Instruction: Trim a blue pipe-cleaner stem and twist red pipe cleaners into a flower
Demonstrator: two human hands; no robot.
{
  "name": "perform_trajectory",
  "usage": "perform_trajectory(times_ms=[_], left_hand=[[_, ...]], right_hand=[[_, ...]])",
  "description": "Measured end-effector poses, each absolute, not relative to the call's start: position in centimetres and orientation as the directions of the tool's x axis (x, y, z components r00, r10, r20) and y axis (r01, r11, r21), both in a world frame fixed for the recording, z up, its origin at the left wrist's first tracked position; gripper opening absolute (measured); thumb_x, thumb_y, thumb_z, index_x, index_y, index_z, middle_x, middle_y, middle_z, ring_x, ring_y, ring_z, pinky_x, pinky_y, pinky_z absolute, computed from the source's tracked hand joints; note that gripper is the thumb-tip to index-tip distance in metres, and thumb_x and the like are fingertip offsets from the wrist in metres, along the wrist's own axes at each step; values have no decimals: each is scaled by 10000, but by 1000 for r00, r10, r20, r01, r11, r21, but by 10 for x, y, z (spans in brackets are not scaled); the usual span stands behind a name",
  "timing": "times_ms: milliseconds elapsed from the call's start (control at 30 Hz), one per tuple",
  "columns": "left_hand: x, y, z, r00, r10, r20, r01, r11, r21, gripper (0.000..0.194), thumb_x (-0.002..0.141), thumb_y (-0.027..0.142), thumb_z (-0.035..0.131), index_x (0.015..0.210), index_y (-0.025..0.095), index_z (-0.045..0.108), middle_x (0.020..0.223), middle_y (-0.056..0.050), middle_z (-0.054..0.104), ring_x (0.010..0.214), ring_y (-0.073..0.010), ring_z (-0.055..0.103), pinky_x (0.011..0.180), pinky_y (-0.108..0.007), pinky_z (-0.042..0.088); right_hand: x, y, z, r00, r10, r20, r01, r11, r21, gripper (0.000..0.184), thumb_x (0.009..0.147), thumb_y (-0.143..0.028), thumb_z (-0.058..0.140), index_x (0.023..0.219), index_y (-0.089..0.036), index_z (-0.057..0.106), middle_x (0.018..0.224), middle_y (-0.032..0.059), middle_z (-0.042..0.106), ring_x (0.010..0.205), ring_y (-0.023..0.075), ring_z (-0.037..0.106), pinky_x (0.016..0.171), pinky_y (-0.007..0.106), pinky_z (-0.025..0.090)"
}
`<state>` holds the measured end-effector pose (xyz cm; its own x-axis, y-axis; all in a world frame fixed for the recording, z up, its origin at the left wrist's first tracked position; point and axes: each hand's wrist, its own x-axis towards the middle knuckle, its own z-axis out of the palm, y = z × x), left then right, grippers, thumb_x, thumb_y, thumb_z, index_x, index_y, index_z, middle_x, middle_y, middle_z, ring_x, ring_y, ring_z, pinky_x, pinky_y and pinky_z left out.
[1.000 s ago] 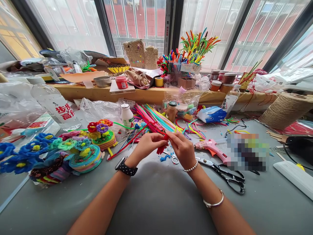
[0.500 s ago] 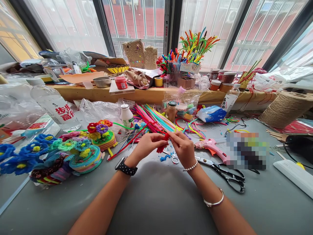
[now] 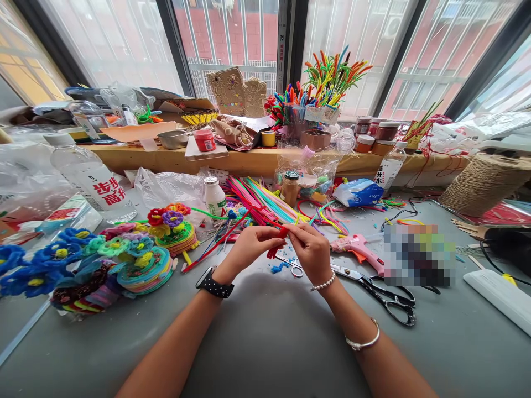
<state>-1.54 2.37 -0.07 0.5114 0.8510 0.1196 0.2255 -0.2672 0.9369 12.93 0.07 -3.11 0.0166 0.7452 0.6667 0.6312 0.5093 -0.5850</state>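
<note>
Over the middle of the grey table, both my hands pinch one small bundle of red pipe cleaners (image 3: 272, 252). My left hand (image 3: 255, 246) grips its left side, thumb and fingers pressed together. From the right, the fingertips of my right hand (image 3: 310, 251) close on its upper end; part of the bundle is hidden behind the fingers. Small silver scissors (image 3: 296, 271) lie just below it beside blue fuzz scraps (image 3: 280, 267). Large black-handled scissors (image 3: 388, 296) rest right of my right wrist. Behind my hands spreads a pile of loose coloured pipe cleaners (image 3: 265, 199).
Pipe-cleaner flowers (image 3: 62, 251) and round flower pots (image 3: 145, 268) stand at the left. A pink glue gun (image 3: 359, 251) lies to the right. Bottles, a small brown jar (image 3: 291, 189) and a tissue pack (image 3: 359, 193) line the back, below a crowded wooden ledge (image 3: 249, 160).
Hardly anything differs. My fingers shift very slightly on the red bundle, and both hands stay in the same place.
</note>
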Motion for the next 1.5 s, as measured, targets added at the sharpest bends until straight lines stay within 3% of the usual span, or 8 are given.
perform_trajectory(times_ms=[467,667,800,867,967,1200,1333,1500], left_hand=[[-21,29,-3,509,861,25,262,-182,948,264,639,372,567,753,144,632,715,-53,647,677,-166,586,656,-293,475],[-24,33,1,366,926,89,285,-203,937,323,677,436,506,623,133,603,564,-31,608,542,-132,561,550,-243,468],[-25,33,4,240,939,247,354,-321,878,315,693,439,492,669,140,590,591,-18,595,577,-128,551,560,-224,443],[-22,31,4,277,916,290,349,-377,858,300,708,418,487,788,149,590,725,-34,621,691,-147,565,621,-229,439],[-15,27,1,428,870,245,281,-386,879,296,740,397,452,854,151,572,824,-47,620,797,-161,563,680,-234,430],[-4,18,-4,464,879,106,257,-248,934,308,787,410,350,802,141,499,561,4,544,497,-106,518,445,-199,379],[-2,18,-8,471,867,163,317,-339,886,312,800,403,321,656,157,447,502,35,452,442,-82,421,444,-205,337],[0,17,-12,422,850,314,363,-476,801,303,820,362,295,618,165,405,563,32,416,498,-81,374,482,-214,308]], right_hand=[[148,5,-20,178,686,705,679,434,-593,213,779,-204,454,885,-203,638,763,46,621,663,158,558,613,264,438],[150,5,-20,201,669,715,681,429,-593,217,774,-192,454,885,-212,639,738,39,610,637,155,546,599,268,435],[145,4,-20,141,715,685,620,475,-625,202,770,-190,468,869,-193,645,745,43,613,657,152,555,607,259,438],[139,2,-20,93,742,664,572,506,-646,200,773,-190,469,869,-203,644,758,38,616,686,151,560,626,255,440],[131,-1,-21,36,777,628,516,524,-678,200,777,-197,468,875,-217,641,763,32,615,684,146,559,621,249,442],[123,-4,-21,8,782,623,547,518,-658,195,783,-201,459,872,-183,631,700,33,586,612,131,524,578,233,416],[122,-5,-20,40,772,635,588,496,-639,154,777,-189,461,815,-170,609,694,26,572,592,123,497,549,226,396],[123,-7,-18,79,756,650,610,480,-631,111,772,-215,479,747,-151,567,679,20,546,555,111,463,533,225,378]])
